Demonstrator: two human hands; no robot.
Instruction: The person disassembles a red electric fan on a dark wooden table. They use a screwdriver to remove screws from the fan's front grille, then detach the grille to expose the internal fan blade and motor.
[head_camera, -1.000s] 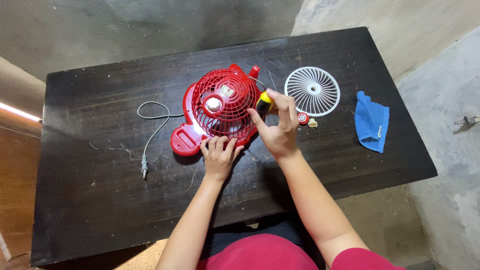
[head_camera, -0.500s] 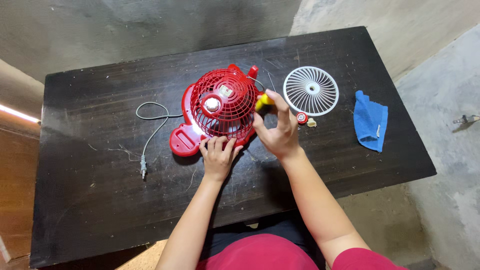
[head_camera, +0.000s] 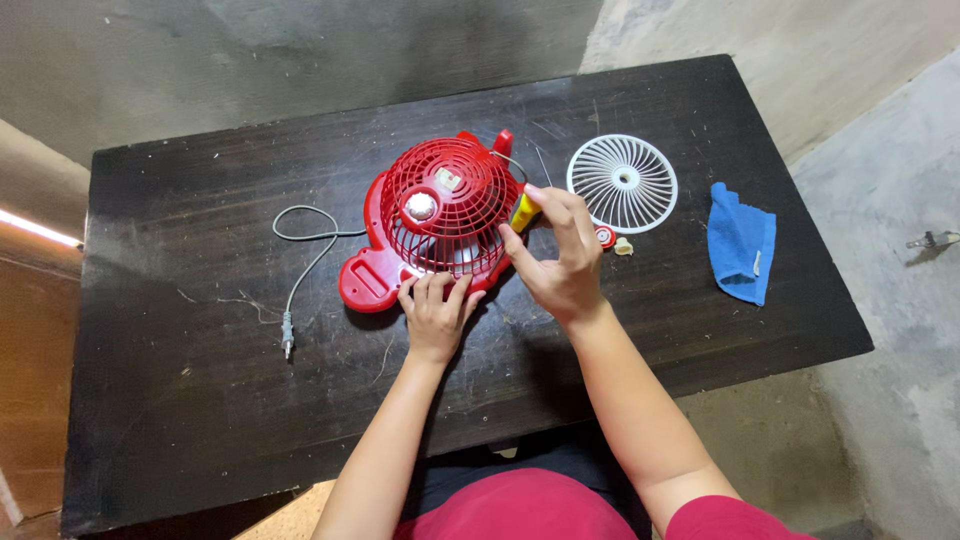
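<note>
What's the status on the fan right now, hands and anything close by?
Left hand pressing red fan at its near edge. Right hand gripping yellow tool at grille's right side. White grille lies apart, right.

One red fan (head_camera: 430, 225), one white grille (head_camera: 622, 183), one blue cloth (head_camera: 741, 244)

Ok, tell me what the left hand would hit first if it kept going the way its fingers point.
The left hand points up the table, fingertips already at the near rim of the red fan. Going on, it would likely meet the fan's cage first, though depth is hard to judge from above.
</note>
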